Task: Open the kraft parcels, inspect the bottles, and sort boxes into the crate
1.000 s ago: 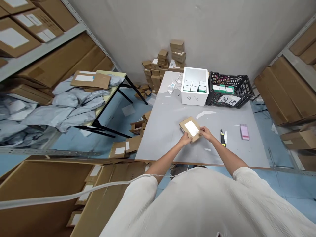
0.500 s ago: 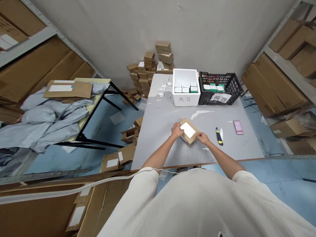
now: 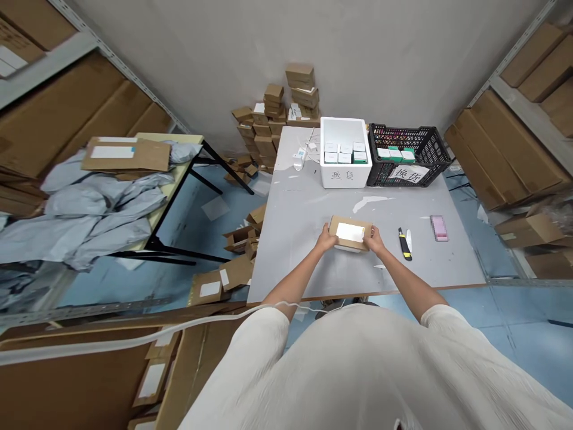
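- Head view: the left hand (image 3: 327, 238) grips the left end of a small cardboard box (image 3: 333, 226), its thumb near the front edge and its fingers at the side.
- The right hand (image 3: 374, 239) holds the opposite end, fingers bent around the corner, so the box sits between both hands.
- Each hand is open about as far as the box end needs; how firmly they press, I cannot tell.
- The box is over the near half of the grey table (image 3: 286, 257), with a white label (image 3: 350, 232) facing up and its long side running left to right. Whether its underside touches the tabletop is unclear.
- Right of the right hand, a black and yellow utility knife (image 3: 404, 243) lies next to a slim white object (image 3: 409, 240).
- Farther right lies a pink rectangular item (image 3: 439, 228), blurred.
- Beyond the hands, a white foam box (image 3: 344, 180) and a black plastic crate (image 3: 436, 156) stand side by side, both containing small white and green boxes.
- A small white bottle-like item (image 3: 299, 160) stands left of the foam box.
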The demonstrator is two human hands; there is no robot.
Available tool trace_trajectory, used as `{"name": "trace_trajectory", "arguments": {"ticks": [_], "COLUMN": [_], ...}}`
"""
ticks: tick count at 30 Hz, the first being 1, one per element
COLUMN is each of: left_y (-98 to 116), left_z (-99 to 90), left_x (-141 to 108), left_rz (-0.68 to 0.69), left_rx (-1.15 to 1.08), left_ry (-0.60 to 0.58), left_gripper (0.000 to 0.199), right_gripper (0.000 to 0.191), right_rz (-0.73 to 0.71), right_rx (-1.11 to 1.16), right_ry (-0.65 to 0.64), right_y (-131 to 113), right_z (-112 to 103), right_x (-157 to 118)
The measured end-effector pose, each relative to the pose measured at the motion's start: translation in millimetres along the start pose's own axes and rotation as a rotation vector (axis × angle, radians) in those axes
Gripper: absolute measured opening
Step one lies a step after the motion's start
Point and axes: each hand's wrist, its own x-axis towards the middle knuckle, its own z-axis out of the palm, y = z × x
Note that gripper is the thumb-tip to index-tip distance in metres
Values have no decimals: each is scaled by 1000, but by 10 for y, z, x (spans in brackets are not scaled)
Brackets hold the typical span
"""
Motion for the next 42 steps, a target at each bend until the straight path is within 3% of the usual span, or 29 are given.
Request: {"name": "trace_trajectory", "arguments": {"ticks": [4,10,13,18,22,26,34,42], "left_y": [65,155,137,-13,-57,6,104,220], "left_z": [15,0,30,122,184,211,183,150], "left_x": [-46,-52,-40,-42,-38,-35,-79,-56], "left_rz": [-34,33,43,-19,-12,32,5,165], "left_rx": [-99,-171,-135,-107,-83,-85,-221,-233], "left_ry": [-1,50,61,2,58,86,30,80], "left_gripper": [105,95,82,56,47,55,102,87], "right_gripper": [94,100,91,70,63,70,85,106], "right_rz": [109,-40,-71,48,19,-42,13,-76], "right_rx": [109,235,198,-11,-23,53,76,199], "right_ry": [75,89,87,133,95,33,36,13], "right_y": [-98,-203,-183,10,131,112,-2,-57], "right_z": [-26,-222,-321,-405,-401,-365,-360,-396], "right_x": [-4,35,33,-13,2,46,38,51]}}
